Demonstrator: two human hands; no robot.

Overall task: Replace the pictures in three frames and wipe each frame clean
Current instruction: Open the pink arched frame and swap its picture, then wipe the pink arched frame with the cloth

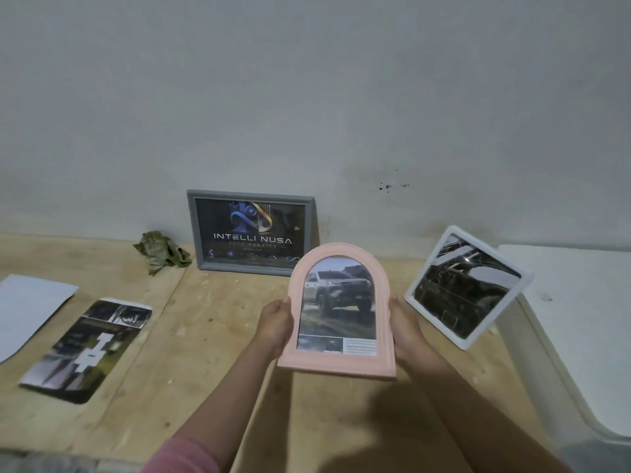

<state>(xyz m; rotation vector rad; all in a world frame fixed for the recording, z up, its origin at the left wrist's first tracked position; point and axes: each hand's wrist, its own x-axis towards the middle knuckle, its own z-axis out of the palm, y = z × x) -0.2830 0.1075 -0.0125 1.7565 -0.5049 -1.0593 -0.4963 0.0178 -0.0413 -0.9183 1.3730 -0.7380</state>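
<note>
Head view. Pink arched frame (338, 312) held up off the wooden tabletop (211, 336), upright and tipped slightly back, between the two hands. Left hand (276, 322) clamped on its left edge, thumb over the front rim, fingers hidden behind. Right hand (404, 331) clamped on its right edge, mostly tucked behind the rim. Inside the arch, a print of a white pickup truck on muddy ground, with a small dark strip and a block of text along the bottom.

Three frames counted. Grey rectangular frame (251, 232), moulded edge, standing on the tabletop and leaning on the wall (307, 80), showing a dark poster lettered "INTELLI NUSA"; just behind the pink one's top. White square frame (467, 286) with rounded corners, propped at a tilt to the right of the right hand, near but apart from it, glossy pane holding a dark picture hard to make out.

Two loose sheets at left, flat on the wood, well apart from the hands: a dark printed sheet (87, 349) with rounded corners and a white border, and a plain white sheet (29, 308) beside it, partly cut off by the edge. One crumpled green cloth (160, 250), limp and creased, by the wall, just left of the grey frame.

Tabletop of pale plywood, scuffed and flecked with small chips. Smooth white plastic surface (580, 336) at right. Pink sleeve (186, 457) on the left forearm.
</note>
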